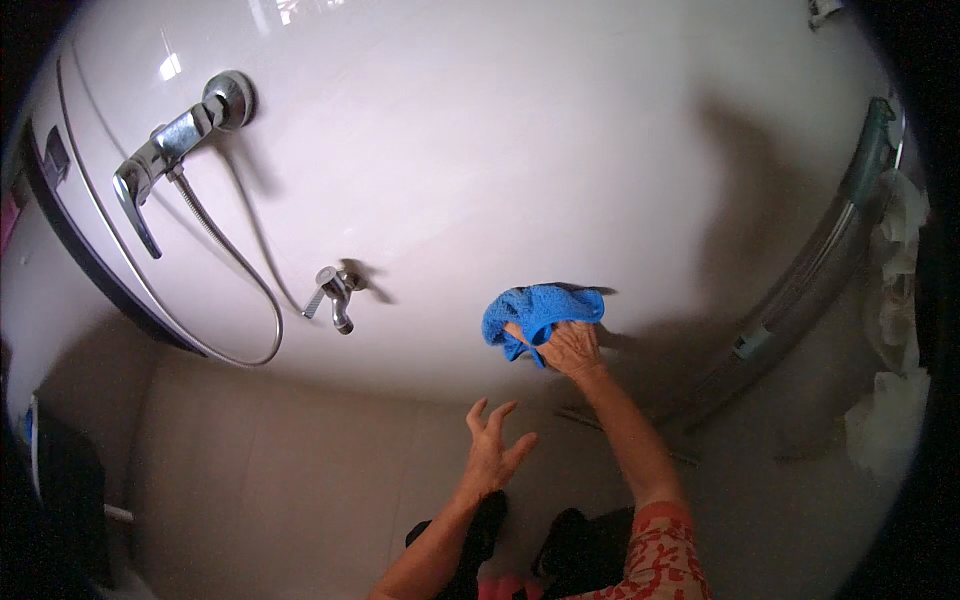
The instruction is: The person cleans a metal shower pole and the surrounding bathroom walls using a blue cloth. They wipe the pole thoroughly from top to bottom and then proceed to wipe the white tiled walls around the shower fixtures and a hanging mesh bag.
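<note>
Cloth (520,308) in R hand (572,348), on wall (500,170); L hand (488,460) lower-L of R hand; tap (341,298) L of R hand, mixer (182,134) farther up-L, both wall-mtd.

A bright blue cloth (540,302), fuzzy and towel-like with a smoother edge, was bunched under the right hand (570,348) against the pale, glossy wall (500,180). It spread above and left of the knuckles, hiding most of the fingers; one corner stuck out rightward, and loose folds drooped below.
</note>
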`<state>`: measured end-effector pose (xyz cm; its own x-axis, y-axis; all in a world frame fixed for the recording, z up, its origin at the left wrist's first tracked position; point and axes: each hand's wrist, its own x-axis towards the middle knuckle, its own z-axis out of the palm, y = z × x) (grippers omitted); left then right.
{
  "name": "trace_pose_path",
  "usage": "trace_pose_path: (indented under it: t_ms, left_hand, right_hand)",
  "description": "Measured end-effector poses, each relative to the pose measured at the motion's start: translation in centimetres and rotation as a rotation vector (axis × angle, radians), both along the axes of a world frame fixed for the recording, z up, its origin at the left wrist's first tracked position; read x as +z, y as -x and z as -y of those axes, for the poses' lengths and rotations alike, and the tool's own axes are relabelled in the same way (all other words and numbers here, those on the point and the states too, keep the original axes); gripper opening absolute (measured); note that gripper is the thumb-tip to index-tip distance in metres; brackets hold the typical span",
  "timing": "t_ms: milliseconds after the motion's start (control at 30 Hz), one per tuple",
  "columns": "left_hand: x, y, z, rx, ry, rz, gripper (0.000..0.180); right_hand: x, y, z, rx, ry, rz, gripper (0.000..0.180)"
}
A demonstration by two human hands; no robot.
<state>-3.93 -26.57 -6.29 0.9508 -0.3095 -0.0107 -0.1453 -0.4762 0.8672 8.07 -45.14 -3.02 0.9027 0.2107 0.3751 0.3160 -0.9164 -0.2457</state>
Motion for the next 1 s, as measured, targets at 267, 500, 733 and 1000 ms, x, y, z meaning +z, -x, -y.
trace_pose_path:
  t_ms: [267,500,733,1000]
  left_hand:
    - [-1.7,-0.7,0.1,-0.032,-0.013,-0.026,0.058]
    - [-1.1,-0.9,-0.2,-0.059,-0.039,-0.082,0.058]
    - [-1.1,-1.2,-0.4,-0.054,0.015,-0.09,0.06]
    - [-3.7,-1.4,0.0,-0.047,-0.09,0.013,0.058]
  right_hand:
    - [6.0,2.6,6.7,-0.401,-0.167,0.245,0.049]
    - [8.9,2.8,9.5,-0.644,0.113,0.515,0.074]
    - [12.6,-0.4,0.1,-0.444,0.041,0.496,0.067]
    - [16.4,-2.6,-4.0,-0.052,0.168,0.915,0.048]
